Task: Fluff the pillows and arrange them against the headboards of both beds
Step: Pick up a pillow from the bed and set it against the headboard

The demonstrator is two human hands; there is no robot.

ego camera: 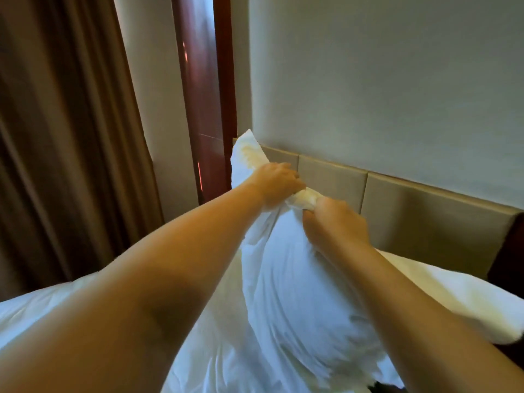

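Both hands, the left hand [276,181] and right hand [334,222], clench the bunched top edge of a plump white fabric pillow [297,293] held upright near the beige padded headboard [425,219], apparently mid-fluff; next it probably needs shaking, then leaning against those panels
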